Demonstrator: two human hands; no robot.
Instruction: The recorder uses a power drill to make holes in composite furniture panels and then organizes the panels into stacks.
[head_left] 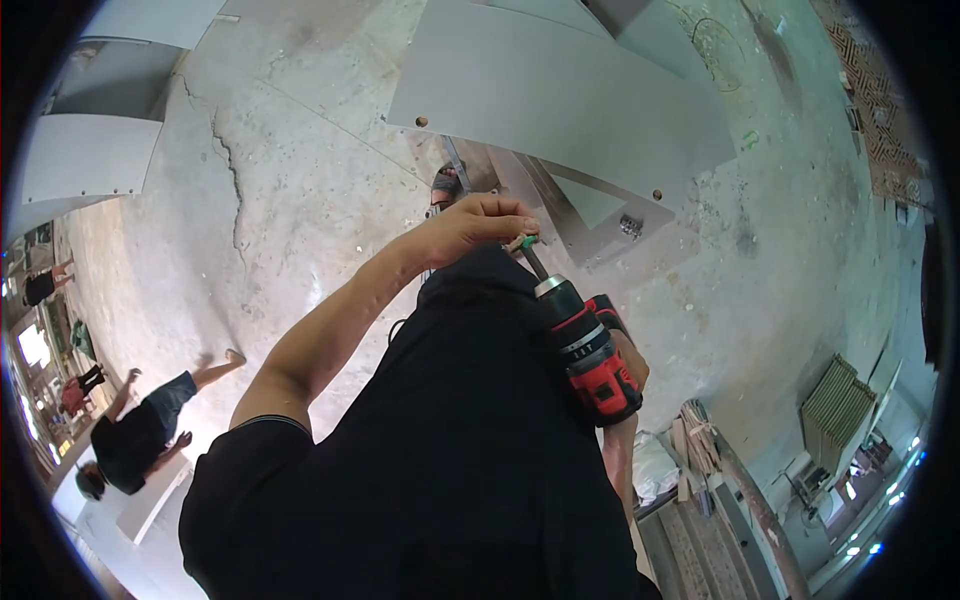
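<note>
Head view: the left hand (478, 226) is clenched around the green-collared bit (530, 255) at the tip of a red-and-black cordless drill (590, 355), which points up and to the left just below the lower edge of a large grey panel (560, 95) lying on the cracked concrete floor (270, 200). The right hand (632, 365) sits behind the drill body, mostly hidden, so whether its fingers close on the handle cannot be told; a second person (140, 430) walks well to the left of the drill
</note>
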